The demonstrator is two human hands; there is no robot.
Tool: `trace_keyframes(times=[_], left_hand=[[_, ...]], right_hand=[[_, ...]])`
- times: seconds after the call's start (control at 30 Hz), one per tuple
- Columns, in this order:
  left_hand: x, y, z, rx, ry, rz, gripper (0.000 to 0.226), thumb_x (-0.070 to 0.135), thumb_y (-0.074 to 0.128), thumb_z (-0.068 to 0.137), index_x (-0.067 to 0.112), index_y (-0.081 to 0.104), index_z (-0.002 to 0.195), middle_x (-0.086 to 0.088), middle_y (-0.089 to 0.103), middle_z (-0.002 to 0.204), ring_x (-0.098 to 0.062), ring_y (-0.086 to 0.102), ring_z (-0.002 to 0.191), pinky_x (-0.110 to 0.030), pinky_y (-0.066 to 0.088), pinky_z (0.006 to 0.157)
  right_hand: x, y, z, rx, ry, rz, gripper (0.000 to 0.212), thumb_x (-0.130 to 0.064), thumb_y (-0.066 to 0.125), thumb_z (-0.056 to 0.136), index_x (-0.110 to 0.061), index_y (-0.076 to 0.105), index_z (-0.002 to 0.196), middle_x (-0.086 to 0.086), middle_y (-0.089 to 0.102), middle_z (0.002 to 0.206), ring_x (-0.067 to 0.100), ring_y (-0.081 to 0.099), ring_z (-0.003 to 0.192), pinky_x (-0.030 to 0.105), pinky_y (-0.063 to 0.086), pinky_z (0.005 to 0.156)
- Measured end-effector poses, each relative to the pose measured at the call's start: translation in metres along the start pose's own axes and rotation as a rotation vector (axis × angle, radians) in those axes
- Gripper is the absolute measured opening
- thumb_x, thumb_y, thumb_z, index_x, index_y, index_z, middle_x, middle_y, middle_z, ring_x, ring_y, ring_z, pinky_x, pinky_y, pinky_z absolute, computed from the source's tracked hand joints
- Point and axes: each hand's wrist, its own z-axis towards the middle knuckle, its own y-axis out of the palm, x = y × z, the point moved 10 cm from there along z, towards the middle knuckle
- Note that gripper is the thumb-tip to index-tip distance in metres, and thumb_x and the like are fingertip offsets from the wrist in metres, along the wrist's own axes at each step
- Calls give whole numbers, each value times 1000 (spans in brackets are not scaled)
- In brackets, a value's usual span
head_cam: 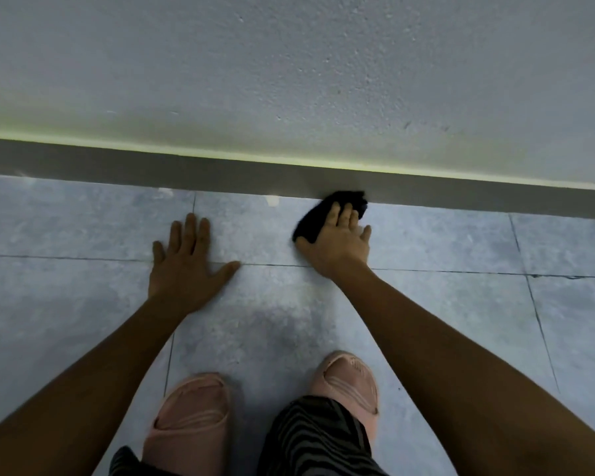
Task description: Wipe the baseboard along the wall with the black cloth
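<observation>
The right hand point(337, 240) presses its grip down on the black cloth point(318, 218), fingers spread over it — a bunched, matte, dark wad whose far end touches the grey baseboard point(186, 173), apparently at its foot. The left hand point(186, 266) lies flat and splayed on the tiled floor point(426, 242), holding nothing.

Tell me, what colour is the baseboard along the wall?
Grey, a plain band; the baseboard shows clearly in the head view.
</observation>
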Motion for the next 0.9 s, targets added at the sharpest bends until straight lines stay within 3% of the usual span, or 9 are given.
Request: trace_keyframes(times=[0.17, 0.3, 0.47, 0.63, 0.77, 0.9], left_hand=[[-36, -11, 3, -9, -57, -60, 101, 72, 37, 81, 14, -9, 150, -12, -14, 159, -30, -10, 146, -54, 4, 117], [-54, -9, -2, -136, -12, 8, 102, 73, 34, 79, 16, -13, 150, -9, -19, 158, -29, -12, 146, -56, 4, 116], [-53, -8, -2, -142, -7, 28, 102, 75, 30, 79, 17, -17, 148, -9, -24, 157, -29, -16, 145, -56, 1, 116], [-54, -8, -1, -145, -4, 26, 102, 76, 30, 79, 18, -18, 148, -8, -26, 156, -28, -18, 145, -56, 0, 116], [-55, -6, -2, -134, 8, 27, 103, 78, 26, 77, 19, -19, 148, -7, -27, 156, -28, -18, 145, -55, 0, 116], [-56, -6, -2, -102, 5, 10, 102, 78, 27, 78, 19, -17, 148, -7, -25, 157, -28, -17, 145, -55, -1, 116]], right_hand=[[74, -15, 7, 40, 187, 36, 93, -57, 39, 88, -6, -4, 152, 16, -3, 161, 29, -1, 148, 50, 9, 119], [93, -23, 5, 86, 227, 61, 85, -50, 39, 90, -6, 2, 152, 17, 1, 160, 30, 2, 148, 52, 10, 118], [6, -4, -5, 78, 49, 31, 91, -64, 30, 89, -8, -1, 152, 18, -3, 160, 31, -3, 148, 50, 7, 118], [-88, 19, -15, 32, -290, -137, 75, -51, 26, 96, -11, -3, 153, 13, -5, 161, 27, -4, 149, 47, 2, 120], [-61, 5, -11, 77, -371, -301, 68, -46, 25, 94, -16, 8, 153, 4, 7, 162, 18, 8, 149, 45, 5, 120], [-9, -15, -7, 119, -344, -446, 77, -45, 14, 80, -10, 38, 144, 9, 39, 151, 23, 38, 139, 46, 29, 112]])
